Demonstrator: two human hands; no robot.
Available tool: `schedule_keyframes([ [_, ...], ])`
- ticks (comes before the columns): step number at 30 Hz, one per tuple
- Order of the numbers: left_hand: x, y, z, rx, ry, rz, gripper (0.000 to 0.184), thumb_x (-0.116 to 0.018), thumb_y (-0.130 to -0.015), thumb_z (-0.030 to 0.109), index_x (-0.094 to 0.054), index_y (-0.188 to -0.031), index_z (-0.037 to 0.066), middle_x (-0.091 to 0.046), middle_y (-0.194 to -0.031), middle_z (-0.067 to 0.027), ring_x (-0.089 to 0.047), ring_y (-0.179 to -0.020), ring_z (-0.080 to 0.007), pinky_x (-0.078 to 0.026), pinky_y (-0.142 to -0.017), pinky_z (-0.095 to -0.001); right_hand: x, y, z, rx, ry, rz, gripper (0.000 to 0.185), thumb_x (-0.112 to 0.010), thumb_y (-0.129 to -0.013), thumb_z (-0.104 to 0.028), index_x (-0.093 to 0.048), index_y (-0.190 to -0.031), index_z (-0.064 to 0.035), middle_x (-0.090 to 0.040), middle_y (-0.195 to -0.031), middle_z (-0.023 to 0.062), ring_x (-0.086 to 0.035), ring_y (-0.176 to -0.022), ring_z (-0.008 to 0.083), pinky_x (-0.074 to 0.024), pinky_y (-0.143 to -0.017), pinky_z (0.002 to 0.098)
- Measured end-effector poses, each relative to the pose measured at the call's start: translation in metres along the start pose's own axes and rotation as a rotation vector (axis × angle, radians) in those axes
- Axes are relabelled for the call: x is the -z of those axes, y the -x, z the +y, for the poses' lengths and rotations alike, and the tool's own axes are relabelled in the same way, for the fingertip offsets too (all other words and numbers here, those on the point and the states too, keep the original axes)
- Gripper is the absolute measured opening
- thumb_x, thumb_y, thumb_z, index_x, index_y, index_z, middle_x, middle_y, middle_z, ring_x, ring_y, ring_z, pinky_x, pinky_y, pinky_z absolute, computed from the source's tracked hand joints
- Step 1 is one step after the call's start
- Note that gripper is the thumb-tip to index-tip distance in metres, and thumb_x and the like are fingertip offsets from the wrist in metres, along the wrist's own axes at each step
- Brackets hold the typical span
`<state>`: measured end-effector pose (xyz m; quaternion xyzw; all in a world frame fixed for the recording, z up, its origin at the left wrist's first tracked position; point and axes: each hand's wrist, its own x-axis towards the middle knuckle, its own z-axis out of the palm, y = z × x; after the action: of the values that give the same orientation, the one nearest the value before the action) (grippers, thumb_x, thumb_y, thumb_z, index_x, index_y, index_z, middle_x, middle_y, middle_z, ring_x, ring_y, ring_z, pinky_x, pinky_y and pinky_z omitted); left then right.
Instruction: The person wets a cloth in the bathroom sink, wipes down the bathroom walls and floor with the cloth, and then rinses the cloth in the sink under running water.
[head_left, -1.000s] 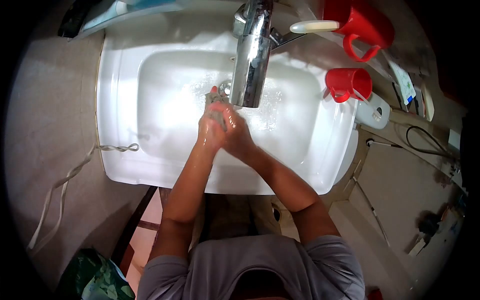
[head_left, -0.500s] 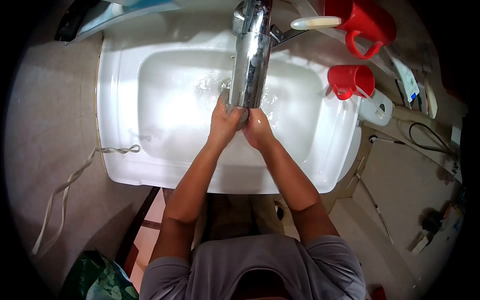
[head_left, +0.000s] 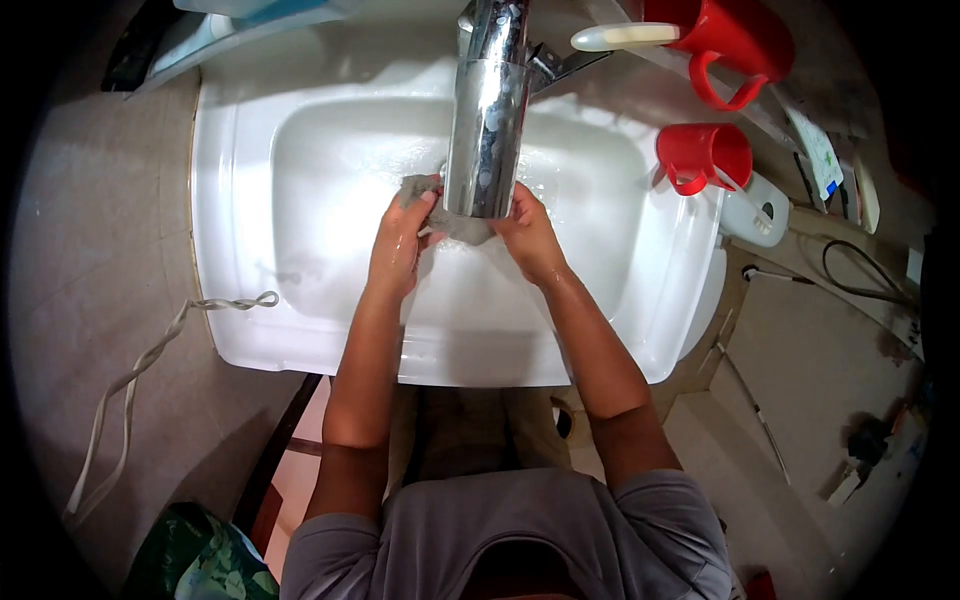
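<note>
A wet grey cloth [head_left: 466,231] is stretched between my two hands over the white sink [head_left: 300,340]. My left hand [head_left: 398,235] is closed on its left end, thumb on top. At the other end, my right hand [head_left: 532,238] pinches the cloth, though its fingertips are partly hidden behind the chrome faucet [head_left: 485,140]. The faucet spout also covers part of the cloth's middle. Splashing water shows in the basin around the spout. Both hands look wet.
A red mug [head_left: 705,160] with a toothbrush stands on the sink's right corner. Another red mug [head_left: 740,45] sits on a shelf above it. A twisted pale cord [head_left: 150,350] hangs at left. A green patterned bag [head_left: 200,555] is at lower left.
My hands have moved apart from being close together under the spout, the left one farther. The bunched cloth is now spread out between them. The view has shifted slightly.
</note>
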<state>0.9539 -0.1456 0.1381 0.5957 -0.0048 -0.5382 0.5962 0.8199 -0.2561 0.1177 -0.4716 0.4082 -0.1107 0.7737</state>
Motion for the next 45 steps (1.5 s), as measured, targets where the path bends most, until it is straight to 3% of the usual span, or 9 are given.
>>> schedule_keyframes([
  [2,0.009,-0.005,-0.005,-0.014,-0.01,-0.017,0.042,-0.054,-0.09,0.028,-0.046,-0.128,0.012,-0.053,-0.115,-0.0031,-0.052,-0.102,-0.0137,-0.044,-0.083,-0.0302,-0.003,0.002,-0.002,-0.053,-0.1,0.019,0.018,-0.06,-0.083,-0.004,-0.048,-0.097,-0.0034,-0.054,-0.091,0.0057,-0.05,-0.079,0.0124,-0.0426,-0.073,0.0259],
  [9,-0.007,-0.026,-0.053,0.135,0.715,-0.028,0.041,-0.053,-0.091,0.038,-0.043,-0.124,0.016,-0.054,-0.102,-0.0043,-0.055,-0.093,-0.0184,-0.048,-0.078,-0.0335,-0.058,0.047,0.019,0.891,0.738,-0.019,0.017,-0.06,-0.074,-0.004,-0.051,-0.087,-0.0084,-0.05,-0.089,0.0108,-0.051,-0.088,0.0305,-0.0467,-0.073,0.039],
  [12,-0.003,-0.027,-0.073,0.163,0.773,-0.028,0.036,-0.05,-0.092,0.038,-0.047,-0.118,0.013,-0.054,-0.098,-0.0072,-0.055,-0.091,-0.0194,-0.051,-0.073,-0.0364,-0.068,0.04,0.004,0.996,0.986,-0.061,0.01,-0.055,-0.078,-0.012,-0.053,-0.087,-0.0083,-0.055,-0.086,0.0122,-0.054,-0.086,0.0331,-0.0464,-0.075,0.0425],
  [15,-0.03,-0.007,-0.048,0.199,0.5,0.165,0.037,-0.047,-0.093,0.037,-0.047,-0.118,0.01,-0.055,-0.101,-0.0079,-0.056,-0.093,-0.0198,-0.05,-0.074,-0.0357,-0.035,-0.011,0.036,0.504,0.713,0.092,0.014,-0.053,-0.082,-0.016,-0.053,-0.092,-0.0059,-0.058,-0.082,0.0142,-0.056,-0.082,0.0327,-0.0459,-0.074,0.0423],
  [27,-0.013,-0.01,-0.035,0.028,0.304,0.007,0.049,-0.037,-0.095,0.042,-0.04,-0.132,0.009,-0.048,-0.125,-0.0061,-0.049,-0.112,-0.0184,-0.041,-0.093,-0.0318,-0.016,0.014,0.003,-0.02,-0.201,-0.087,0.027,-0.054,-0.083,-0.001,-0.05,-0.11,-0.0042,-0.052,-0.098,0.0018,-0.051,-0.087,0.0115,-0.044,-0.078,0.0278],
  [30,-0.018,-0.009,-0.036,0.113,0.463,-0.09,0.044,-0.04,-0.094,0.033,-0.04,-0.13,0.008,-0.048,-0.122,-0.0079,-0.051,-0.105,-0.0189,-0.045,-0.087,-0.0317,-0.032,0.024,0.006,0.04,-0.113,-0.175,0.028,-0.055,-0.081,-0.002,-0.049,-0.108,-0.0034,-0.054,-0.099,0.008,-0.055,-0.09,0.0188,-0.045,-0.078,0.0307],
  [33,-0.037,0.0,-0.028,-0.063,0.538,-0.012,0.033,-0.044,-0.09,0.013,-0.042,-0.122,0.005,-0.052,-0.107,-0.0112,-0.056,-0.091,-0.0197,-0.05,-0.075,-0.0305,-0.045,0.032,0.012,0.545,0.558,0.07,0.026,-0.055,-0.08,-0.004,-0.049,-0.105,-0.004,-0.054,-0.098,0.0164,-0.057,-0.088,0.0316,-0.0465,-0.075,0.037],
  [40,-0.037,-0.009,-0.038,0.077,0.364,0.137,0.031,-0.038,-0.094,0.021,-0.048,-0.115,0.001,-0.056,-0.097,-0.01,-0.057,-0.083,-0.0172,-0.05,-0.072,-0.0287,-0.041,0.022,0.016,0.282,0.774,0.195,0.017,-0.052,-0.085,-0.013,-0.049,-0.098,-0.0022,-0.056,-0.082,0.0183,-0.057,-0.074,0.0359,-0.0478,-0.068,0.0405],
  [45,-0.034,-0.011,-0.034,0.105,0.662,0.105,0.034,-0.042,-0.095,0.035,-0.05,-0.116,0.009,-0.055,-0.107,-0.0042,-0.054,-0.091,-0.015,-0.047,-0.078,-0.0295,-0.016,0.01,0.042,0.129,0.174,0.15,0.029,-0.05,-0.092,-0.025,-0.05,-0.112,-0.0039,-0.056,-0.104,0.0121,-0.057,-0.09,0.0216,-0.0473,-0.076,0.0349],
])
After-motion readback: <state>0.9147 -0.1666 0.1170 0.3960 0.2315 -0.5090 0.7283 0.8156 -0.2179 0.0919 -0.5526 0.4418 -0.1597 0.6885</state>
